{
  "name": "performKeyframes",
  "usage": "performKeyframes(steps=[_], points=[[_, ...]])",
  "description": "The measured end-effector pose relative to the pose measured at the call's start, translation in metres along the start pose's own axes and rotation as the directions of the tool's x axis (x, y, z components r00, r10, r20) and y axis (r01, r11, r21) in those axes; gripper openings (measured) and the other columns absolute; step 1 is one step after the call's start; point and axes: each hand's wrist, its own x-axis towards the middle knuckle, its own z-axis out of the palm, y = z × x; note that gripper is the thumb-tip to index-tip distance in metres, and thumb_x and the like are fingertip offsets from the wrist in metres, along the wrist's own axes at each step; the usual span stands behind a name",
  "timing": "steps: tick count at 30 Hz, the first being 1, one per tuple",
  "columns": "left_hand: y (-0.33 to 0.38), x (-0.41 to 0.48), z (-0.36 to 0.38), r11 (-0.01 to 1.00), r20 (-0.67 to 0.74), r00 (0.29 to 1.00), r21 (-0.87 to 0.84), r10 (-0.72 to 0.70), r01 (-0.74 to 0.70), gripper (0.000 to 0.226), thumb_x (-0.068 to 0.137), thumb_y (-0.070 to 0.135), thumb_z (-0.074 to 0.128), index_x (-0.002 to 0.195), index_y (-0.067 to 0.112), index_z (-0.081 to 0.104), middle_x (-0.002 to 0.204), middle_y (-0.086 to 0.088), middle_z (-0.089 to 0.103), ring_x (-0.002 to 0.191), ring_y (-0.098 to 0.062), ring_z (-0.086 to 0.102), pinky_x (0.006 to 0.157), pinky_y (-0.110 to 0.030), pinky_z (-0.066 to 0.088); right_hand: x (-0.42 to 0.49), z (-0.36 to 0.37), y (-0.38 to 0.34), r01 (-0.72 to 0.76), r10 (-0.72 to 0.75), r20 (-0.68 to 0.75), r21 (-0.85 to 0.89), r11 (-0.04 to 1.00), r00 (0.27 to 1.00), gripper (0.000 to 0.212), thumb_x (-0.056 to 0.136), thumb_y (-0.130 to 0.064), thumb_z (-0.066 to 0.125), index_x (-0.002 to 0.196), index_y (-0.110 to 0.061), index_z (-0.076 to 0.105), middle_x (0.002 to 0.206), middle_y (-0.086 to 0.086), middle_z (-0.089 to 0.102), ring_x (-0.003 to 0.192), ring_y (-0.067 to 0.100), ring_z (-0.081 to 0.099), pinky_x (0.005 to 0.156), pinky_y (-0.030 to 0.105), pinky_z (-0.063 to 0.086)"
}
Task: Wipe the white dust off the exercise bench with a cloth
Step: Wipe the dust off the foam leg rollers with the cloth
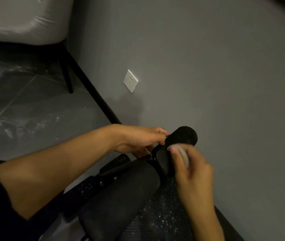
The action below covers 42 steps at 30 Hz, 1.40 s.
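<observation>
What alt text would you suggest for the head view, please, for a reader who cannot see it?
A right hand holds a grey cloth against the black foam roller at the end of an exercise bench, while the left hand holds the roller. White dust speckles the bench.

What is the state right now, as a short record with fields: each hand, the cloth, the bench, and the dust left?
left hand: grips the foam roller at the bench's far end
right hand: holds the grey cloth against the black part just below that roller; motion-blurred
exercise bench: black, padded, in the foreground
white dust: specks on the bench's textured surface beside the right forearm
floor: dark tiles with white streaks
wall socket: white, on the grey wall
</observation>
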Motion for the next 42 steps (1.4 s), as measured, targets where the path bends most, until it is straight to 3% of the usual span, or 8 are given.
performKeyframes(steps=[3, 8, 12, 15, 19, 28, 38, 42], points=[[0.002, 0.001, 0.0, 1.0, 0.014, 1.0, -0.012, 0.005, -0.004, 0.043, 0.106, 0.022, 0.042, 0.146, 0.035, 0.042, 0.089, 0.002, 0.06, 0.072, -0.01, 0.058, 0.068, -0.027, 0.048, -0.008, -0.003, -0.002, -0.025, 0.021, 0.044, 0.08, 0.996, 0.999, 0.01, 0.094, -0.028, 0.064, 0.091, -0.033, 0.072, 0.089, -0.015, 0.07, 0.087, 0.006, 0.067, 0.072, 0.018, 0.052], [0.0, 0.007, -0.001, 0.996, 0.017, 1.0, -0.092, 0.002, -0.001, 0.045, 0.103, 0.022, 0.053, 0.144, 0.039, 0.045, 0.097, -0.004, 0.064, 0.075, -0.013, 0.058, 0.062, -0.026, 0.046, 0.034, -0.004, 0.002, 0.108, -0.087, 0.148, -0.137, 0.985, 0.985, 0.008, 0.095, -0.025, 0.067, 0.098, -0.029, 0.074, 0.089, -0.01, 0.066, 0.081, 0.004, 0.064, 0.069, 0.019, 0.049], [0.003, 0.005, 0.004, 0.999, -0.038, 0.999, -0.048, 0.006, -0.008, 0.048, 0.102, 0.02, 0.056, 0.145, 0.038, 0.043, 0.074, 0.001, 0.072, 0.058, -0.008, 0.059, 0.051, -0.022, 0.046, 0.026, -0.001, 0.003, 0.116, -0.11, 0.066, -0.099, 0.988, 0.992, 0.008, 0.097, -0.024, 0.065, 0.098, -0.028, 0.072, 0.09, -0.01, 0.066, 0.083, 0.004, 0.063, 0.07, 0.015, 0.047], [0.001, 0.007, 0.006, 1.0, -0.032, 0.999, -0.029, -0.006, 0.005, 0.05, 0.1, 0.025, 0.06, 0.144, 0.043, 0.044, 0.105, -0.014, 0.075, 0.078, -0.018, 0.065, 0.061, -0.028, 0.05, -0.001, -0.003, 0.008, 0.007, -0.005, -0.038, 0.066, 0.998, 0.999, 0.01, 0.095, -0.024, 0.064, 0.095, -0.031, 0.072, 0.091, -0.013, 0.07, 0.087, 0.008, 0.067, 0.073, 0.02, 0.052], [0.001, 0.009, 0.004, 0.999, -0.069, 0.997, -0.023, -0.026, 0.024, 0.051, 0.097, 0.024, 0.061, 0.141, 0.045, 0.047, 0.096, -0.006, 0.066, 0.07, -0.015, 0.058, 0.06, -0.029, 0.047, 0.005, -0.011, 0.02, -0.051, 0.06, -0.106, 0.091, 0.995, 0.993, 0.01, 0.093, -0.026, 0.066, 0.1, -0.031, 0.071, 0.097, -0.011, 0.071, 0.091, 0.009, 0.068, 0.08, 0.034, 0.057], [0.001, 0.009, -0.003, 1.0, -0.12, 0.992, 0.004, -0.026, 0.027, 0.048, 0.091, 0.027, 0.073, 0.13, 0.048, 0.055, 0.079, 0.003, 0.069, 0.063, -0.01, 0.057, 0.071, -0.031, 0.047, 0.034, -0.011, 0.041, -0.046, 0.046, -0.01, 0.039, 0.998, 0.999, 0.01, 0.095, -0.021, 0.066, 0.095, -0.03, 0.071, 0.089, -0.007, 0.07, 0.078, 0.009, 0.065, 0.065, 0.025, 0.051], [0.006, 0.003, -0.003, 0.994, -0.023, 0.994, 0.026, -0.107, 0.108, 0.046, 0.097, 0.033, 0.065, 0.139, 0.039, 0.05, 0.113, -0.009, 0.064, 0.098, -0.027, 0.065, 0.089, -0.044, 0.053, 0.093, -0.006, 0.05, -0.056, 0.038, -0.07, -0.274, 0.96, 0.997, 0.014, 0.1, -0.019, 0.058, 0.099, -0.011, 0.069, 0.091, 0.007, 0.069, 0.085, 0.024, 0.065, 0.073, 0.028, 0.043], [0.007, 0.004, -0.001, 0.996, 0.024, 0.996, 0.01, -0.092, 0.091, 0.055, 0.098, 0.027, 0.065, 0.148, 0.036, 0.043, 0.112, -0.012, 0.067, 0.094, -0.026, 0.063, 0.079, -0.039, 0.052, 0.058, -0.011, 0.038, -0.02, 0.024, 0.021, -0.157, 0.987, 0.999, 0.012, 0.1, -0.025, 0.058, 0.1, -0.021, 0.069, 0.087, -0.001, 0.069, 0.076, 0.018, 0.065, 0.068, 0.033, 0.053]])
